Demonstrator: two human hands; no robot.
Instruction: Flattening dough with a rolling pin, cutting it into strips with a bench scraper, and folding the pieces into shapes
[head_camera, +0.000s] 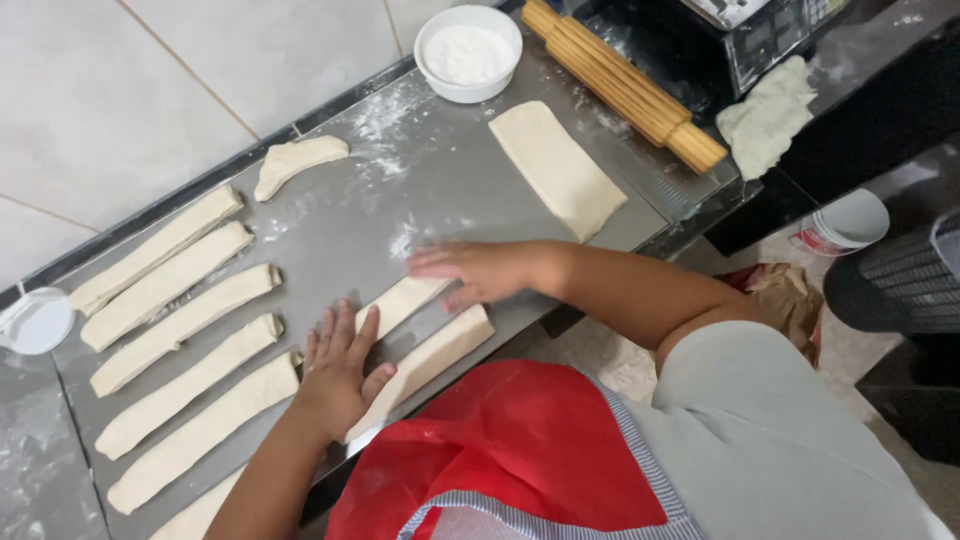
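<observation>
Dough strips (415, 335), two, under your hands on the floured counter (340, 235).
Left hand (340, 375) and right hand (480, 272) lie flat, fingers spread, gripping nothing; shaping appears underway, so next keep pressure even along each strip.

Next to the grey metal table (330, 230), the pale cream dough strips (180, 325) are showing. Past the table, a white bowl (467, 52) is holding white flour (467, 52). Below the table, a red apron (500, 455) is showing blue-and-white stripes.
</observation>
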